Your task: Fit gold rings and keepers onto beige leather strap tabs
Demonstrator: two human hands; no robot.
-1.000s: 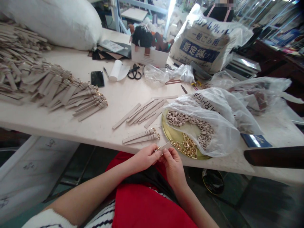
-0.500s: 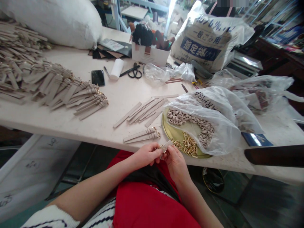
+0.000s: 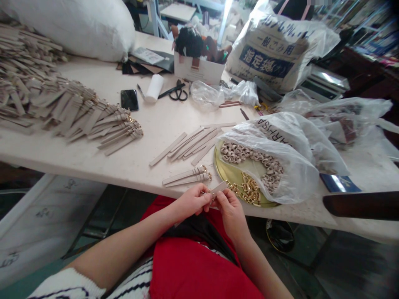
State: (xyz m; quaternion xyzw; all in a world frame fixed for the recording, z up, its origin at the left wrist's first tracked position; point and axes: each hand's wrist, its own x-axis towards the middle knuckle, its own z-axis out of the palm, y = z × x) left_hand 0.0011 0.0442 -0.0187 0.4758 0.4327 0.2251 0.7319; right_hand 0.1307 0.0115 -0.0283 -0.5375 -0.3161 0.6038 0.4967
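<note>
At the table's front edge, my left hand and my right hand meet, both closed in a pinch on a short beige strap. Its free end sticks up between them; small metal glints at my left fingertips, mostly hidden. Just beyond my left hand lie several straps with gold buckles and loops. Flat beige strips lie farther back. Beside my right hand is a gold-coloured round tray bearing gold buckles and beige loops, partly under a clear plastic bag.
A big heap of straps covers the table's left side. Behind are a phone, a white roll, black scissors, a white box and a printed sack. A dark bar juts in at right.
More of the strap now shows between my hands, its free end reaching farther up and right. My hands have barely moved, and the view has shifted slightly.
</note>
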